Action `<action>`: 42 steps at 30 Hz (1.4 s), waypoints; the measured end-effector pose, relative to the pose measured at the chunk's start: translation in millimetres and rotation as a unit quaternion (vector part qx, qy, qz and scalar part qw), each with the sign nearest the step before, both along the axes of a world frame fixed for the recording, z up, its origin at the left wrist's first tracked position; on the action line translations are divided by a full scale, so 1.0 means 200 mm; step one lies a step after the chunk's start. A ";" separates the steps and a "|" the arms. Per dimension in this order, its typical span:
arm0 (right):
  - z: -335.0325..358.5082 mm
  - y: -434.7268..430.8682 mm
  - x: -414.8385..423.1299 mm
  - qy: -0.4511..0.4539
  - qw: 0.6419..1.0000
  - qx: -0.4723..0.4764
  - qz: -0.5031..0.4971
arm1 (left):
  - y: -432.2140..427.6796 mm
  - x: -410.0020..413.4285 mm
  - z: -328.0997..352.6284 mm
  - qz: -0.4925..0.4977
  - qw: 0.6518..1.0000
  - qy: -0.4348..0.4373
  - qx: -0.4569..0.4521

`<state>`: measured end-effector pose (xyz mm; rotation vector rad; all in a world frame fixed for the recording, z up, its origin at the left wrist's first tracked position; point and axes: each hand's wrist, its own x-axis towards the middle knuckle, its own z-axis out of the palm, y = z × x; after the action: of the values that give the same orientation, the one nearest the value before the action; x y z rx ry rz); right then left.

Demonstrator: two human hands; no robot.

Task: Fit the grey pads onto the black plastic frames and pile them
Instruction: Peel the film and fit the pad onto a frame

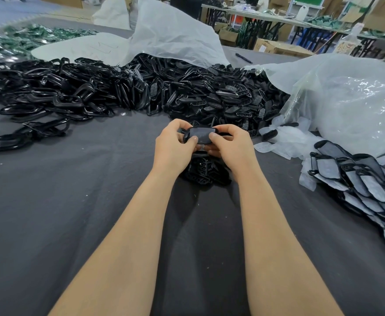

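both hands, left hand [175,144] and right hand [229,144], clamped on black frame [201,134] with grey pad [200,132], centre worktop [72,201]. risk: uneven thumb pressure pops pad edge out; finished pile [358,185] at 3 o'clock may slide.

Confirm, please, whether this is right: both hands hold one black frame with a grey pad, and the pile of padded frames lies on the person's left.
Not quite. The head view shows the pile of padded frames on the person's right, not the left. The rest stands: the left hand and right hand both hold one black frame with a grey pad.
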<state>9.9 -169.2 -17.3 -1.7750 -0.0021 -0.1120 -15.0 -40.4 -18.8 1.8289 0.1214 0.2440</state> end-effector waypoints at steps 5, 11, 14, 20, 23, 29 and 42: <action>-0.01 0.00 0.01 -0.007 1.000 -0.021 -0.023 | 0.00 0.00 0.00 -0.005 1.000 -0.009 -0.005; -0.02 0.02 0.02 -0.025 0.998 -0.045 -0.042 | -0.01 -0.01 0.00 -0.011 1.000 -0.005 -0.014; -0.02 0.02 0.01 -0.022 0.999 -0.023 -0.041 | -0.01 -0.01 0.00 -0.014 1.000 -0.001 -0.019; -0.01 0.01 0.01 0.009 0.999 0.034 -0.030 | 0.00 0.00 0.00 -0.010 1.000 -0.002 -0.023; -0.02 0.01 0.02 0.009 0.999 0.026 -0.031 | 0.00 -0.01 -0.01 -0.011 1.000 -0.004 -0.019; -0.02 0.00 0.02 -0.004 0.999 -0.007 -0.046 | 0.00 0.00 0.00 -0.009 1.000 -0.008 0.010; -0.01 0.01 0.00 0.004 0.998 -0.062 -0.011 | 0.00 -0.01 -0.01 0.017 1.000 -0.003 0.003</action>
<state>9.7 -166.9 -18.7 -1.8995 0.0165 -0.1230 -16.4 -40.1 -20.2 1.8324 0.1481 0.2729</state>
